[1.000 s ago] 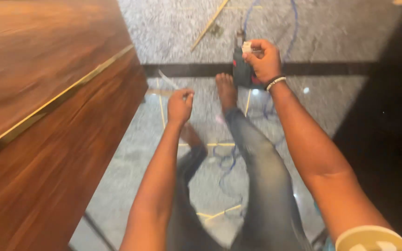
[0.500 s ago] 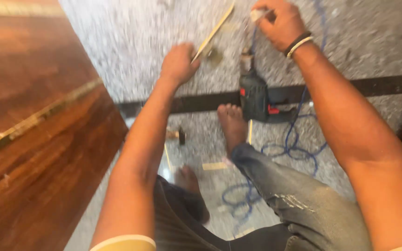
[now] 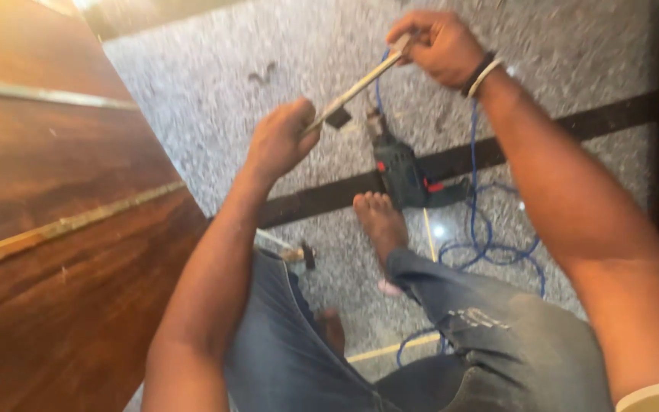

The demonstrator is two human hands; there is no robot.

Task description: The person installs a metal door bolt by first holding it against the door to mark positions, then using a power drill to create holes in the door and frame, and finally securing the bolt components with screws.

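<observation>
**Brass strip held at both ends over the drill**

Head view: Brass-coloured and thin, the strip (image 3: pixel 356 88) is running on a slant from about 8 o'clock to 2 o'clock across the upper middle of the frame. The left hand (image 3: pixel 280 141) is closing in a fist round its lower end, and the right hand (image 3: pixel 440 46) is pinching its upper end between fingers and thumb. A small dark piece is hanging just under the strip near its middle; what it is cannot be told through the blur. Directly below, at 6 o'clock from the strip, a dark green drill (image 3: pixel 402 172) is lying on the speckled floor (image 3: pixel 215 84) beside a bare foot (image 3: pixel 379 225), with a blue cord (image 3: pixel 490 248) looping off toward 4 o'clock. A wood panel (image 3: pixel 55 229) is filling the 9 o'clock side.

Judging from this, the strip is being held up and checked; placing it calls for both grips staying firm while it is being lined up.
</observation>
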